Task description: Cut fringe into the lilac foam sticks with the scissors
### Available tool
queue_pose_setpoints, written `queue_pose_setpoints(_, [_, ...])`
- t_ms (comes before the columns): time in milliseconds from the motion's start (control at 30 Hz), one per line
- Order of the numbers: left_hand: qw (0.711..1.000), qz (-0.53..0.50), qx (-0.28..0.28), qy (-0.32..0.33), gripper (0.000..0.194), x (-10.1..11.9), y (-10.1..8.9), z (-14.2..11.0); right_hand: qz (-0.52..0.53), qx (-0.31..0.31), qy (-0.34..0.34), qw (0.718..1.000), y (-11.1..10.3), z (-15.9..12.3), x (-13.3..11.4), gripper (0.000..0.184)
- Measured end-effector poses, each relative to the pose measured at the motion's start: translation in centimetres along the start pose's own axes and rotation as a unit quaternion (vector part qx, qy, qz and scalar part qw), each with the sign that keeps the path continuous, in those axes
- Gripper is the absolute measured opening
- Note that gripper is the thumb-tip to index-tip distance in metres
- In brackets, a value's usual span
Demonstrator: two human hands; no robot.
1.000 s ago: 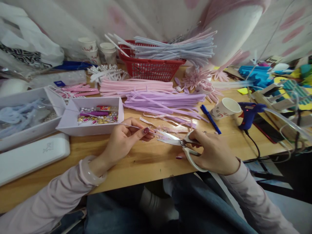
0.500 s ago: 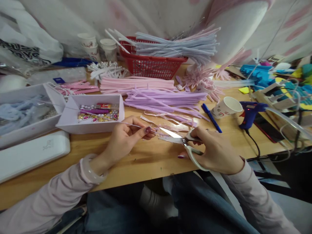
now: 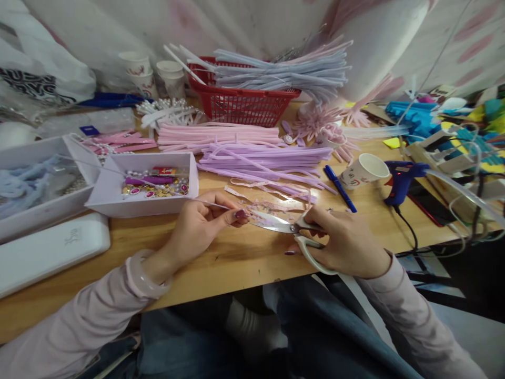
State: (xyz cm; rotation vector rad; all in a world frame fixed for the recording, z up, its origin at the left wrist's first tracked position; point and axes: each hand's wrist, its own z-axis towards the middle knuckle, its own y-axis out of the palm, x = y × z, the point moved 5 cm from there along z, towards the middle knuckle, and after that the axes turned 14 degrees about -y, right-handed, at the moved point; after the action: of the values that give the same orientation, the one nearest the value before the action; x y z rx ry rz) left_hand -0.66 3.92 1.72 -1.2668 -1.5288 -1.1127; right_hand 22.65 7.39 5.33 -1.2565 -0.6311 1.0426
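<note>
My left hand is closed in a pinch on a thin, pale purple pipe cleaner. Its long end runs up and left across the small white box. In my right hand are scissors with pale handles; fingers and thumb sit in the loops. The blades are nearly together, their tips right beside my left fingertips. Small purple fuzz clippings lie on the table around the tips. Just behind are a paper measuring tape and a bundle of purple pipe cleaners.
The small white box holds beads and gems. A red basket carries pale blue pipe cleaners. To the right are a blue pen, a paper cup and a blue glue gun. A white case lies front left.
The scissor blades have gone from spread to nearly together, beside my left fingertips. My left hand still pinches the pipe cleaner. The whole view has shifted slightly.
</note>
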Motion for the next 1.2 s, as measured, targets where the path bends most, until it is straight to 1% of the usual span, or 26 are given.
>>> queue_pose_setpoints(167, [1.000, 0.001, -0.001, 0.006, 0.022, -0.1, 0.0, 0.0, -0.017, 0.019, -0.018, 1.000, -0.2, 0.0, -0.3, 0.033])
queue_pose_setpoints(367, [1.000, -0.012, 0.008, 0.002, 0.024, 0.2, 0.0, 0.0, -0.039, 0.027, -0.030, 0.998, -0.2, -0.1, -0.2, 0.031])
queue_pose_setpoints(467, [1.000, -0.016, 0.009, -0.005, 0.023, 0.1, 0.0, 0.1, -0.037, 0.024, -0.032, 0.998, -0.2, -0.3, -0.1, 0.028])
queue_pose_setpoints(600, [1.000, -0.026, 0.003, -0.007, 0.024, 0.0, 0.0, 0.1, -0.033, 0.031, -0.030, 0.999, -0.3, -0.4, -0.1, 0.031])
queue_pose_setpoints(733, [0.999, -0.033, -0.003, -0.017, 0.024, -0.2, 0.0, 0.1, -0.029, 0.045, -0.025, 0.998, -0.3, -0.4, 0.0, 0.029])
queue_pose_setpoints(867, [0.999, -0.042, -0.002, -0.027, 0.025, -0.4, -0.2, 0.3, -0.026, 0.056, -0.011, 0.998, -0.3, -0.5, 0.2, 0.032])
queue_pose_setpoints(1067, [0.999, -0.042, -0.005, -0.023, 0.025, -0.4, -0.2, 0.4, 0.001, 0.076, 0.025, 0.997, -1.4, -0.7, 0.6, 0.028])
queue_pose_setpoints(1133, [0.999, -0.034, -0.003, -0.024, 0.026, -0.4, -0.2, 0.3, -0.005, 0.082, 0.027, 0.996, -1.7, -0.7, 0.6, 0.028])
queue_pose_setpoints(1200, [0.999, -0.028, 0.001, -0.025, 0.027, -0.5, -0.2, 0.2, -0.010, 0.073, 0.019, 0.997, -1.6, -0.6, 0.3, 0.025])
